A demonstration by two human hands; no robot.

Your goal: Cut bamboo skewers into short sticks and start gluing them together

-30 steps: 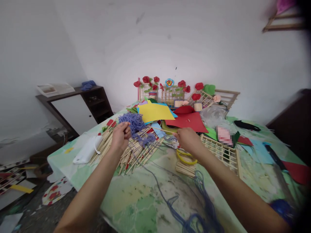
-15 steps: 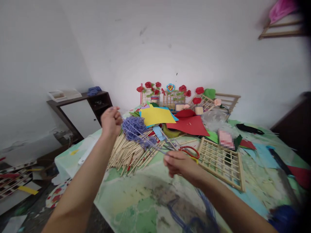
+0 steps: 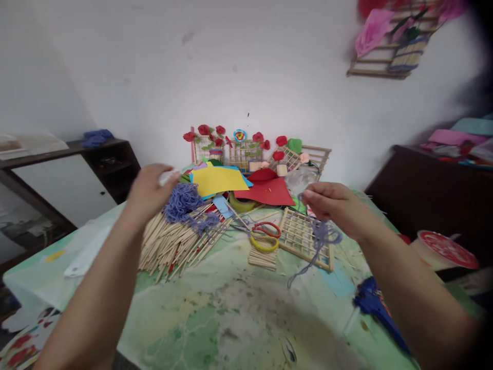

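Swung rightward since half a second ago, bringing a dark cabinet (image 3: 427,190) and a red-lidded tub (image 3: 442,252) into sight beyond the right forearm. Right hand (image 3: 335,205) now lifted off the table (image 3: 215,313) and carried to the right, fingers pinched shut on a strand of purple yarn (image 3: 318,241) that dangles in loose loops just below the hand. Directly beneath that hand and yarn: a wooden stick grid (image 3: 300,236), lying flat. Just left of the grid, scissors with red and yellow handles (image 3: 264,234) resting on a small bundle of sticks (image 3: 262,257). Left hand (image 3: 148,190) raised and blurred, fingers curled loosely; cannot tell whether anything is gripped. Just right of the left hand, a tangled clump of purple yarn (image 3: 183,198) sitting on a wide heap of wooden sticks (image 3: 173,241) that spreads below the left wrist. Between and beyond both hands, yellow paper (image 3: 215,180) and red paper (image 3: 265,192), with paper roses on trellises (image 3: 239,144) against the wall.
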